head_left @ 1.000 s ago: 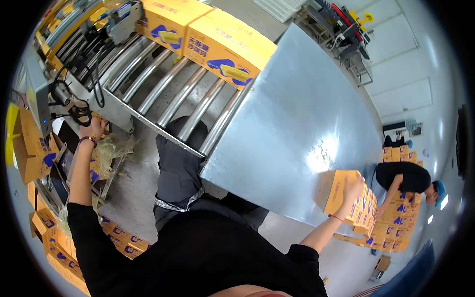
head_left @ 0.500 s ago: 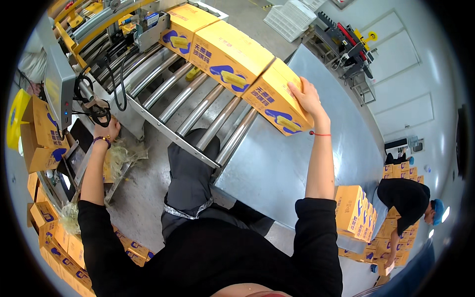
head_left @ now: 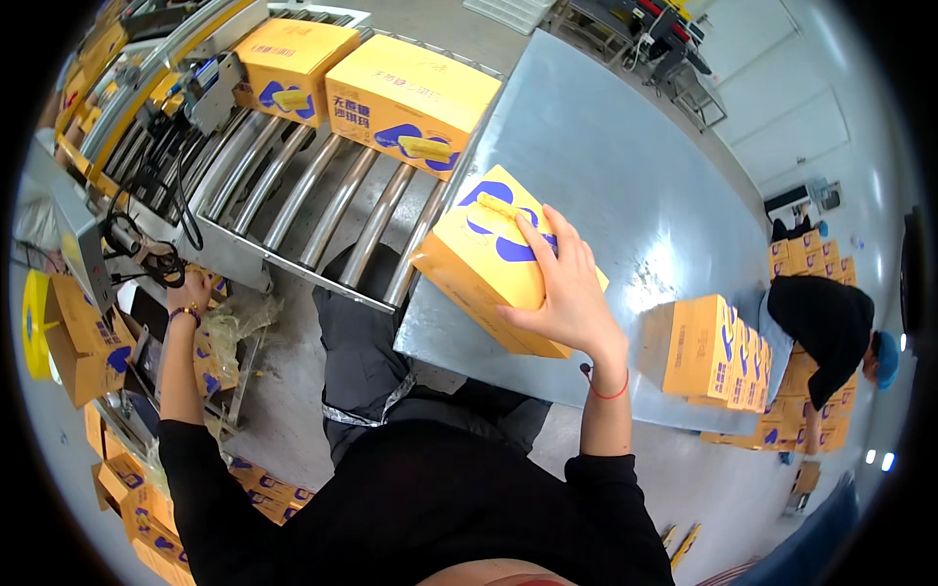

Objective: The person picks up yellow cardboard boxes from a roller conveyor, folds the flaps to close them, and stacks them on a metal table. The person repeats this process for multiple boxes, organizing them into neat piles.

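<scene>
My right hand (head_left: 559, 288) grips a yellow carton (head_left: 489, 273) at the near left corner of the steel table (head_left: 576, 127), its blue printed face upward; whether it rests fully on the metal is unclear. At left, my left hand (head_left: 188, 288) is closed below black cables (head_left: 161, 259) beside the roller frame, holding something I cannot make out. Two more yellow cartons (head_left: 401, 98) sit end to end on the steel rollers (head_left: 308, 200), beyond the carton in my right hand.
A row of cartons (head_left: 694, 347) sits on the table's right end. A person (head_left: 816, 322) in a blue cap bends beside stacked cartons (head_left: 801, 254). An open box (head_left: 83, 342) and clear plastic (head_left: 239, 317) lie at left. A machine (head_left: 664, 29) stands beyond the table.
My right hand has moved from the row at right to a carton at the rollers' end, then back toward me with it, turning its printed face up. My left hand stayed near the cables.
</scene>
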A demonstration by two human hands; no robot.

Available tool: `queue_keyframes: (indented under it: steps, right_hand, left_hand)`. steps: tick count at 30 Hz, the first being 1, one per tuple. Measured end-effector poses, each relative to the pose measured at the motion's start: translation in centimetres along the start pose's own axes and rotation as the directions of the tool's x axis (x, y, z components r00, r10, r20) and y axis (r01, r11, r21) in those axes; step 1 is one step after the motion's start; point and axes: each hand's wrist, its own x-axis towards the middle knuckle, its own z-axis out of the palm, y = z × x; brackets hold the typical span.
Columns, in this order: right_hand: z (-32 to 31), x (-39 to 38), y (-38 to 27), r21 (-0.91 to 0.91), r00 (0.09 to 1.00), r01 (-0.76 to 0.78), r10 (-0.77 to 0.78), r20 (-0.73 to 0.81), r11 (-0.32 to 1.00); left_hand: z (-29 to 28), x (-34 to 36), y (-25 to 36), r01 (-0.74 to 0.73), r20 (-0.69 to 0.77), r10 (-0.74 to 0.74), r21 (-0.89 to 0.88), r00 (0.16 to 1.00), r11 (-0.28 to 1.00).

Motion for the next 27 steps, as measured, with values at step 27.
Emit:
queue_keyframes:
  steps: [27]
  right_hand:
    - [-3.2, 7.2, 13.8, 0.188, 0.949, -0.179, 0.219, -0.225, 0.966]
  left_hand:
    - [0.0, -1.1, -0.1, -0.048, -0.225, 0.007, -0.18, 0.974, 0.982]
